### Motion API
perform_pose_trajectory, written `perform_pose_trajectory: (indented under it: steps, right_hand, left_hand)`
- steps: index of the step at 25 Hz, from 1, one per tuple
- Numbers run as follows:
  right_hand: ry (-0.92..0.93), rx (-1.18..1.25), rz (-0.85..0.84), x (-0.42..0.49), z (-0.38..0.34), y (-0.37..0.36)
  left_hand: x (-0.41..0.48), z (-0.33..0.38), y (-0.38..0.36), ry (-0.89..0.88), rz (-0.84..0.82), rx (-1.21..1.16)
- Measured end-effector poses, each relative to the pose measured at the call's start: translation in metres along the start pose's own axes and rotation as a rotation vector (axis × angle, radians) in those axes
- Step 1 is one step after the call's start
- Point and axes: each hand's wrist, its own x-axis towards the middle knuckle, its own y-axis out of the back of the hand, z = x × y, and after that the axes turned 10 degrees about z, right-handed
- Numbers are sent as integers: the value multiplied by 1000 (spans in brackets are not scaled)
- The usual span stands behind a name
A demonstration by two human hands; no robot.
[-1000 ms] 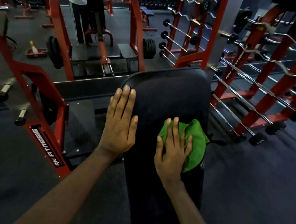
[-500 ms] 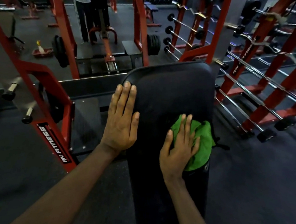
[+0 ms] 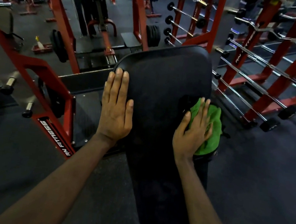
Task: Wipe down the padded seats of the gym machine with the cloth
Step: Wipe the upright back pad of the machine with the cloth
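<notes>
Flat-fingered, the right hand [image 3: 192, 134] presses the green cloth [image 3: 212, 127] onto the padded seat's [image 3: 161, 87] right edge for wiping contact; the left hand [image 3: 115, 107], flat at the left edge, braces it.

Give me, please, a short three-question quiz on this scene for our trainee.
1. True or false: the left hand lies flat at the pad's left edge and holds nothing.
2. Where is the cloth? A. at the pad's left edge; B. at the pad's right edge; C. on the floor.
3. Which hand presses the cloth?

Key: 1. True. 2. B. 3. The right hand, with its fingers spread over the cloth.
</notes>
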Motion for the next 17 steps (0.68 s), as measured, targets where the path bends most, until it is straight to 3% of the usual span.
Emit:
perform_pose_trajectory:
  steps: [5,9,17]
  right_hand:
    - [4,-6,-86,-49,20,9]
    - [235,35,-153,-54,-20,5]
    - [393,109,-190,-15,-95,-9]
  left_hand:
    - [1,0,-1,-1,10,-10]
    - [0,0,-1,-5,12,12]
    - [2,-1,-2,-30,21,32]
